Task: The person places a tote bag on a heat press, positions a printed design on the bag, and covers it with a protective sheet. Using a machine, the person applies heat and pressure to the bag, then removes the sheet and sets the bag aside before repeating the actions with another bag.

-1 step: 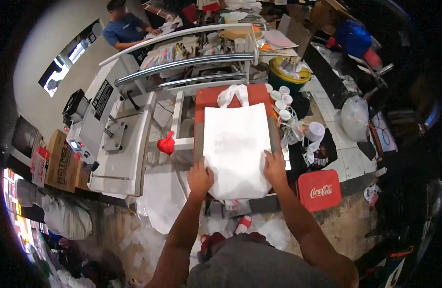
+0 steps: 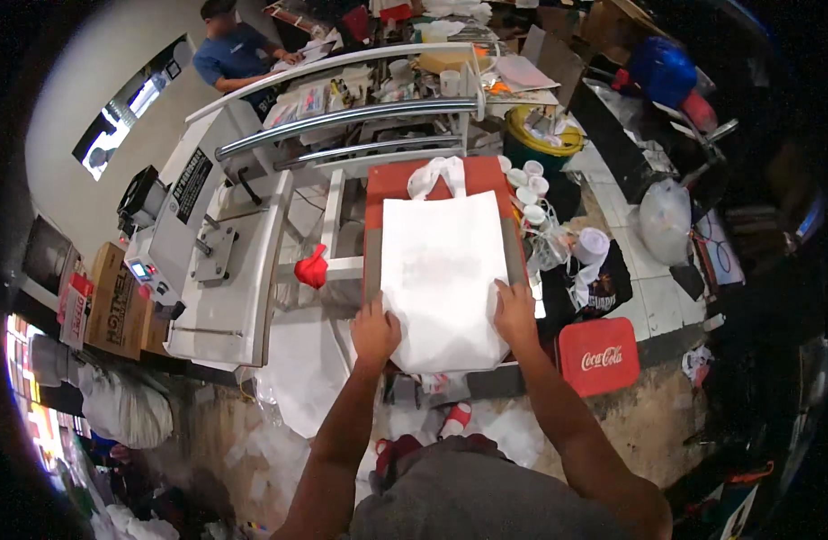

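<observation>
A white tote bag (image 2: pixel 443 292) lies flat on the red-and-grey platen (image 2: pixel 378 184) in front of me. Its handle loop (image 2: pixel 436 178) points away from me, and a faint greyish mark shows on its middle. At the bag's lower left edge is my left hand (image 2: pixel 376 333), thumb over the fabric and fingers closed along the side. My right hand (image 2: pixel 515 317) holds the opposite edge in much the same way. The fingertips' undersides are hidden.
Left of the platen stands a white heat press (image 2: pixel 225 261) with metal rails (image 2: pixel 342 126). A red cloth (image 2: pixel 312 267) hangs on its frame. White cups (image 2: pixel 526 193), a white roll (image 2: pixel 592 245) and a red box (image 2: pixel 599 357) lie to the right. Beyond the press, another person (image 2: pixel 234 56) works.
</observation>
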Available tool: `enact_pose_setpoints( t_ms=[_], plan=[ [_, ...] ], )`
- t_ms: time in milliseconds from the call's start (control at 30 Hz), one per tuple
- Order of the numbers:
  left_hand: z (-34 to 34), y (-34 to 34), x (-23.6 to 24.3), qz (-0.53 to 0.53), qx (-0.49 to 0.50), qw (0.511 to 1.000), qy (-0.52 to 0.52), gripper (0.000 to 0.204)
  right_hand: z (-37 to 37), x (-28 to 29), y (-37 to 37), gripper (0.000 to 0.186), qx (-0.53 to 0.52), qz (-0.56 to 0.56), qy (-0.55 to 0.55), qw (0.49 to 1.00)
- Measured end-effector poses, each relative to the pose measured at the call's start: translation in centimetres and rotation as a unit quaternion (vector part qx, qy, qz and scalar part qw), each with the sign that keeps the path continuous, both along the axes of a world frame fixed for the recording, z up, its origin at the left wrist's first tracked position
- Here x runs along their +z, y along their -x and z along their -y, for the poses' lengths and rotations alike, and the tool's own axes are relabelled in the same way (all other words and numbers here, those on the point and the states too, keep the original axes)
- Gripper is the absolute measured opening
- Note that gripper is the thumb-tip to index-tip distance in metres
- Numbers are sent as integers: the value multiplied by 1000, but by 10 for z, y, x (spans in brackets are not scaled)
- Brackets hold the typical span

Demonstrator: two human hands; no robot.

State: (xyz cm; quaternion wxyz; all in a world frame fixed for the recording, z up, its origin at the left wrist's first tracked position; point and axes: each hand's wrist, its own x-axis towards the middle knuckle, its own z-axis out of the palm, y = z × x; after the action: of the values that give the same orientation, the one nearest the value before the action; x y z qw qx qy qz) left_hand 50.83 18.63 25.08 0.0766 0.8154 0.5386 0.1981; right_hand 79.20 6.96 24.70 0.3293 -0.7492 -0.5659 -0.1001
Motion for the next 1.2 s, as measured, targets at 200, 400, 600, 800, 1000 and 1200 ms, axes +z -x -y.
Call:
enact_pose_setpoints(
  t_ms=[200, 400, 600, 800, 1000, 1200],
  plan=[
    [2, -1, -13, -19, 32, 999, -12, 50, -10, -17, -6, 31, -10, -34, 45, 998],
    [4, 1, -13, -15, 31, 999, -3, 49, 0, -16, -5, 30, -16, -62, 44, 997],
    [3, 1, -18, -4, 38, 998, -40, 48, 1, -9, -2, 30, -18, -93, 57, 994],
    [4, 1, -25, 22, 50, 999, -4, 48, 0, 0, 4, 32, -17, -47, 42, 998],
    [21, 10, -15, 103, 76, 992, 16, 46, 28, -10, 1, 29, -69, -108, -57, 990],
    [25, 13, -21, 86, 68, 994, 0, 37, 36, -13, 12, 34, -47, -50, 23, 997]
  ],
)
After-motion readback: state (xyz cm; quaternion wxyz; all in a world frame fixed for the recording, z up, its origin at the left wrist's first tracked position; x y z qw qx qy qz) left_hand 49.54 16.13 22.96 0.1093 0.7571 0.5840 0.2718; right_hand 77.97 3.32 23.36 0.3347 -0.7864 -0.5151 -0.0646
